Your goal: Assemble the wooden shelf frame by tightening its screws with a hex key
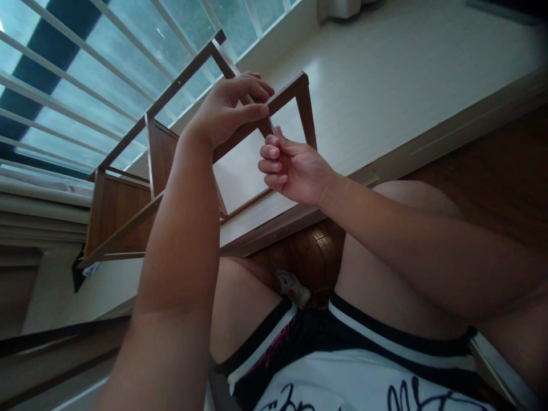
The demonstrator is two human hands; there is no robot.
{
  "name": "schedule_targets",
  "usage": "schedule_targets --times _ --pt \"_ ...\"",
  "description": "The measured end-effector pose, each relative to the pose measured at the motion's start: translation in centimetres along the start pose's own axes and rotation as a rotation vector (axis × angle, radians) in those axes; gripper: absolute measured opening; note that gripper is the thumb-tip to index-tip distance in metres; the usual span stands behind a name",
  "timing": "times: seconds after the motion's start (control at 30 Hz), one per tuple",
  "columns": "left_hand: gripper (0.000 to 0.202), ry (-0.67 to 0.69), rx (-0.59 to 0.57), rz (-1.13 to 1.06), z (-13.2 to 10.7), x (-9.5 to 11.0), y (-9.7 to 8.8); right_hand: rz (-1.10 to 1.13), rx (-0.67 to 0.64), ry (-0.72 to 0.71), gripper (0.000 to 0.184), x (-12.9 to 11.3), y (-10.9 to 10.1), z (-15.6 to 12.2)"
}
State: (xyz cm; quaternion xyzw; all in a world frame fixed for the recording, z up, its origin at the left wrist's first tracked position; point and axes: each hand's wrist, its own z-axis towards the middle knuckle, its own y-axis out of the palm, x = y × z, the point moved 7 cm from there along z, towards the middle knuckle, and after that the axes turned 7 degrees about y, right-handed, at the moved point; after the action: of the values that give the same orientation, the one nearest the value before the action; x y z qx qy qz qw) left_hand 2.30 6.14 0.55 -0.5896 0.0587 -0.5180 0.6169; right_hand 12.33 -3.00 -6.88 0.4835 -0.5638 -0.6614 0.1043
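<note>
While the left hand [229, 108] clasps the rack [162, 151] at upper centre, likely steadying it, the right hand [295, 165] half-curls below, grip unclear.

From afar I see the left arm [177, 234] stretched forward, its wrist [197, 136] bent and the left hand [235, 103] set in a grip, while the right arm [398, 237] angles in, the right hand [297, 165] just below, palm side partly showing, fingers [272, 166] curled inward.
</note>
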Motion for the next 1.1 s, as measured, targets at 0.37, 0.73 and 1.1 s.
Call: schedule_targets --times 0.37,0.73,1.1 --pt "0.019 0.001 0.012 -0.015 0.1 0.1 0.0 -0.669 0.324 -0.378 0.038 -3.5 -2.1 0.0" --pt "0.018 -0.011 0.007 -0.027 0.1 0.3 0.1 -1.236 0.408 -0.566 0.034 -4.7 -0.9 -1.0" --pt "0.018 -0.036 0.019 -0.035 0.1 -0.6 0.0 -1.015 0.341 -0.477 0.034 -4.5 -1.4 -0.5"
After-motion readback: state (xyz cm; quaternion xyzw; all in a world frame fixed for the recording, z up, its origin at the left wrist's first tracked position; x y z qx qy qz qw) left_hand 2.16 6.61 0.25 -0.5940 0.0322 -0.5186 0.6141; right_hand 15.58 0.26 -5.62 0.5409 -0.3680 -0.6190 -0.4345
